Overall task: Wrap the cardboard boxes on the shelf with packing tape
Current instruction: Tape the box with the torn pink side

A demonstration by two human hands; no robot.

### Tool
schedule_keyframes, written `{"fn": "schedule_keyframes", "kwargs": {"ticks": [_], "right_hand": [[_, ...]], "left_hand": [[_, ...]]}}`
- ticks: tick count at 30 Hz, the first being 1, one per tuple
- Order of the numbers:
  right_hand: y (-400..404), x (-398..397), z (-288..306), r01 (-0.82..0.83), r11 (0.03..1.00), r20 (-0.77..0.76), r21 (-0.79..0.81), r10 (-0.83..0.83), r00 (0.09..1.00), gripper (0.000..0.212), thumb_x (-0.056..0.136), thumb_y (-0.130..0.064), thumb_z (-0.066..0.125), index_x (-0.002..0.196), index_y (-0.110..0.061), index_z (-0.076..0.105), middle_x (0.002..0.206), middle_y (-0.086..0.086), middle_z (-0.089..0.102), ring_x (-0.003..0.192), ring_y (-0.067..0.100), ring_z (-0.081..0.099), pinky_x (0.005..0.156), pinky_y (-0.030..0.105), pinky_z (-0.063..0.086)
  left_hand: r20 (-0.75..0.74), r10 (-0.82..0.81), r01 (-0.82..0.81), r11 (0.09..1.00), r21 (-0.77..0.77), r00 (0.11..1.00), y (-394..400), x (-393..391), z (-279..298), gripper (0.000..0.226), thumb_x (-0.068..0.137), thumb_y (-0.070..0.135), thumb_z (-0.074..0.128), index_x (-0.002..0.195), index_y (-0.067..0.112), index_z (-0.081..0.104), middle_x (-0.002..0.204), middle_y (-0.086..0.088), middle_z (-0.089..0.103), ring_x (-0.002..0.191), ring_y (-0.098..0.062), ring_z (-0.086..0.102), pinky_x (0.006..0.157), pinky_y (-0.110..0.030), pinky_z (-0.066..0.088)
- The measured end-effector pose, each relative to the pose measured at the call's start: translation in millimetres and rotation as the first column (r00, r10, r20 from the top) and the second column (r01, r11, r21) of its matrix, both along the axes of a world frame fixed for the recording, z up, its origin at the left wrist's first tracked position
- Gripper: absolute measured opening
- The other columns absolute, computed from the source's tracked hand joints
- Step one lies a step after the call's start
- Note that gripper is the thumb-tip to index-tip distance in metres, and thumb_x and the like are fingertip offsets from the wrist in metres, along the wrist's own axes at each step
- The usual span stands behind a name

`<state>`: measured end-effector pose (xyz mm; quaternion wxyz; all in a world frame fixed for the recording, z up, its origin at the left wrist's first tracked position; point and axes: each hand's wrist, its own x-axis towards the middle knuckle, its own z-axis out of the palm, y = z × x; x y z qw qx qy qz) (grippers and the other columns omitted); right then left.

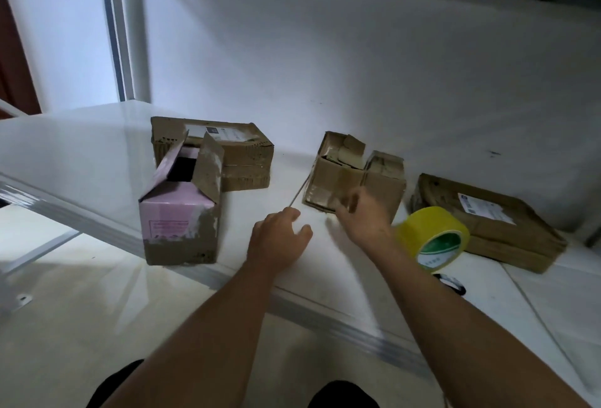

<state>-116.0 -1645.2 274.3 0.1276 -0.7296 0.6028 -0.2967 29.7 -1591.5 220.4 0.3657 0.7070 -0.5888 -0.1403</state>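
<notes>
Head view: a strip of tape (298, 192) is pinched by the left hand (279, 238), while the small box (354, 176) is touched by the blurred right hand (364, 219), its finger spread unclear.

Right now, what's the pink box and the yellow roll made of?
The pink box looks like corrugated cardboard with a pink printed skin; torn patches show brown underneath. The yellow tape roll seems glossy plastic tape wound on a core, probably card, with a green and white label inside.

Dark object (453, 283), perhaps scissors
</notes>
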Motion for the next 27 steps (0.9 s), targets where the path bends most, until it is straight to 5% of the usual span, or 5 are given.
{"fn": "schedule_keyframes", "kwargs": {"ticks": [6,14,18,21,27], "right_hand": [[29,-77,79,-0.17,0.964,-0.25,-0.206,0.117,0.961,0.023,0.095,-0.043,0.046,0.096,-0.023,0.058,0.094,-0.007,0.058,0.086,0.015,0.056,0.072,0.031,0.044],[27,-163,46,0.145,0.955,0.415,0.258,-0.245,0.876,0.056,0.102,-0.045,0.024,0.146,-0.012,0.035,0.152,0.013,0.033,0.138,0.028,0.032,0.111,0.039,0.023],[31,-165,18,0.057,0.942,0.51,0.33,-0.228,0.829,0.063,0.098,-0.057,0.021,0.149,-0.021,0.026,0.154,0.01,0.028,0.14,0.026,0.03,0.115,0.047,0.022],[30,-167,3,0.054,0.964,0.496,0.259,-0.181,0.849,0.055,0.098,-0.051,0.035,0.143,-0.02,0.036,0.147,0.01,0.04,0.129,0.026,0.041,0.107,0.045,0.033],[31,-166,-9,0.059,0.982,0.423,0.179,-0.131,0.897,0.067,0.081,-0.028,0.075,0.137,-0.012,0.041,0.127,0.01,0.052,0.107,0.024,0.052,0.088,0.038,0.047]], "left_hand": [[-0.038,0.021,-0.022,0.999,-0.027,0.999,11,-4,1,0.034,0.095,0.037,0.051,0.124,0.019,0.054,0.122,-0.002,0.061,0.108,-0.021,0.057,0.092,-0.032,0.045],[0.32,-0.026,0.104,0.968,-0.227,0.947,35,-30,27,0.038,0.093,0.034,0.051,0.128,0.021,0.052,0.129,0.0,0.055,0.116,-0.018,0.049,0.099,-0.032,0.034],[0.651,0.279,-0.12,0.953,-0.279,0.706,31,-19,85,0.048,0.09,0.043,0.047,0.131,0.018,0.042,0.134,-0.001,0.044,0.131,-0.02,0.033,0.113,-0.053,0.008],[0.748,0.326,-0.377,0.92,-0.109,0.578,34,11,130,0.069,0.088,0.05,0.05,0.141,0.012,0.029,0.147,-0.012,0.027,0.143,-0.032,0.012,0.108,-0.069,0.0],[0.456,0.171,-0.388,0.81,0.44,0.873,50,96,142,0.078,0.089,0.047,0.06,0.148,0.007,0.027,0.148,-0.018,0.033,0.128,-0.036,0.039,0.108,-0.051,0.032]]}}
